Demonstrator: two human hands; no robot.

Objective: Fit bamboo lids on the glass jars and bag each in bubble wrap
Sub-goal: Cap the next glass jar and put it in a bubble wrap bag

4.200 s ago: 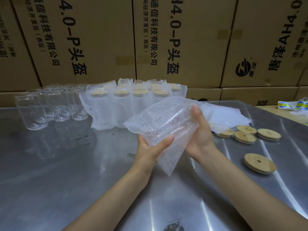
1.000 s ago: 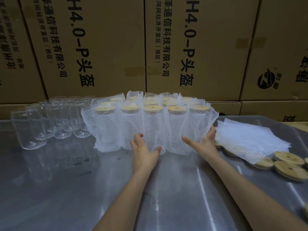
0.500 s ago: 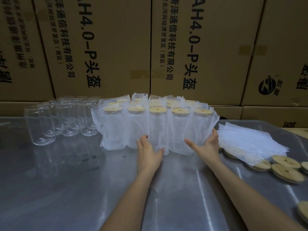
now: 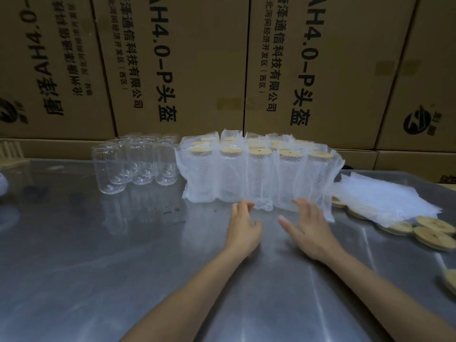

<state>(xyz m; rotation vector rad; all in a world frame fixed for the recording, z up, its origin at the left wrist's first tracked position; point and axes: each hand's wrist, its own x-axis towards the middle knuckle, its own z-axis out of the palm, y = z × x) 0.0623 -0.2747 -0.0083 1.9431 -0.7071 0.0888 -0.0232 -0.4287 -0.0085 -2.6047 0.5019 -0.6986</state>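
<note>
Several lidded jars in bubble wrap bags point(image 4: 259, 174) stand in rows at the back of the steel table point(image 4: 98, 267). Left of them stands a cluster of bare glass jars point(image 4: 138, 164) with no lids. My left hand point(image 4: 243, 225) and my right hand point(image 4: 308, 230) hover just in front of the bagged row, fingers loose, holding nothing. A stack of flat bubble wrap bags point(image 4: 380, 198) lies to the right, partly covering loose bamboo lids point(image 4: 429, 230).
Stacked cardboard boxes point(image 4: 197, 70) form a wall right behind the table. One more bamboo lid point(image 4: 450, 280) lies at the right edge. A white object point(image 4: 3, 186) peeks in at the far left edge.
Earlier I held a bagged jar in both hands, then set it into the front row and pressed on the row. Now both hands have drawn back off the wrap.
</note>
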